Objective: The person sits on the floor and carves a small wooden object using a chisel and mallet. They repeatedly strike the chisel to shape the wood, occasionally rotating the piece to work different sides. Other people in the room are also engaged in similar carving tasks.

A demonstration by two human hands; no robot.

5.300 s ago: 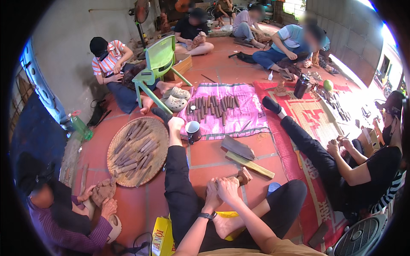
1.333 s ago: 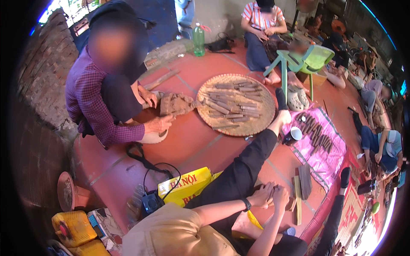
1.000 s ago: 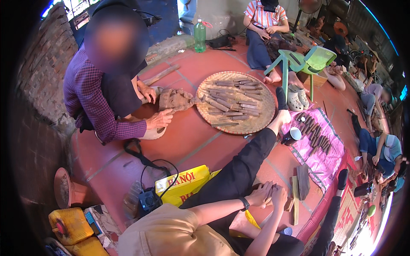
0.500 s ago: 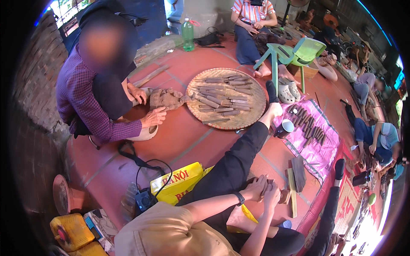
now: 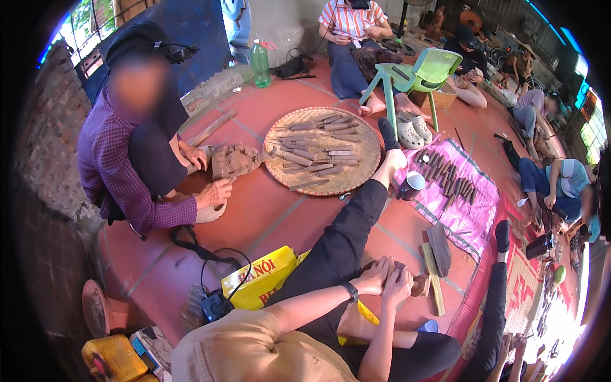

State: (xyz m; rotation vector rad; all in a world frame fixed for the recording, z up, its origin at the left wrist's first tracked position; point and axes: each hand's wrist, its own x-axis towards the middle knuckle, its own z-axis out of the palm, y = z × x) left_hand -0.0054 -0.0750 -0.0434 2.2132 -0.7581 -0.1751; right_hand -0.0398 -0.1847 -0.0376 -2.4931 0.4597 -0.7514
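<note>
My left hand (image 5: 371, 279), with a dark band at its wrist, is closed in front of my lap. My right hand (image 5: 397, 286) is closed right against it. Between their fingertips a small brown piece (image 5: 400, 265) shows, mostly covered; clay or wood I cannot tell. Just right of my right hand is a brown block (image 5: 420, 286). Beyond that lie a pale wooden strip (image 5: 433, 280) and a dark flat slab (image 5: 439, 250) on the tiles.
A round woven tray (image 5: 363, 181) bears several brown sticks. More sticks lie on a pink cloth (image 5: 474, 219), near a mug (image 5: 412, 184). At left a person squats, hands at a brown lump (image 5: 234, 162). A green chair (image 5: 436, 69) and clogs (image 5: 409, 132) stand farther back.
The whole view has shifted slightly. My hands stay together around the brown piece, with only a small change in finger position. The squatting person's hands remain at the lump.
</note>
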